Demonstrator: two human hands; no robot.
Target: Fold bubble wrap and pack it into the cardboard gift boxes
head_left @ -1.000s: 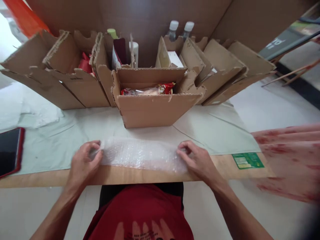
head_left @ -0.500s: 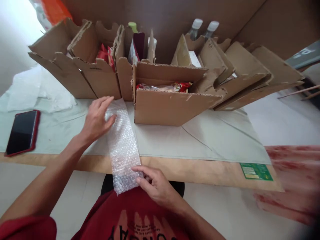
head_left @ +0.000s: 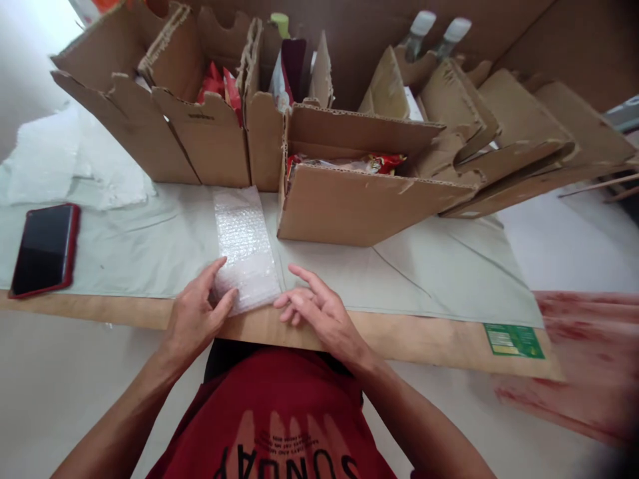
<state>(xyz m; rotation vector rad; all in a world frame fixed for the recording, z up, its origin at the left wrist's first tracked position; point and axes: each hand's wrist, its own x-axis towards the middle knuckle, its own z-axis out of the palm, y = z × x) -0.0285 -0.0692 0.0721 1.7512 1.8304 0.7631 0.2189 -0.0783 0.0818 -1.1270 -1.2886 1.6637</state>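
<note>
I am resting my left hand (head_left: 197,313) and my right hand (head_left: 319,309), both open with fingers loose, at the near end of the clear rectangular bubble-wrap strip (head_left: 243,245). It is lying flat on the pale green sheet (head_left: 150,246), reaching far toward the open brown cardboard box (head_left: 359,206).

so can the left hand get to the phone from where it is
Probably yes. The left hand rests at the bubble wrap, and only bare cloth lies between it and the phone further left. Nothing stands in the way, and the phone lies uncovered near the table edge.
</note>
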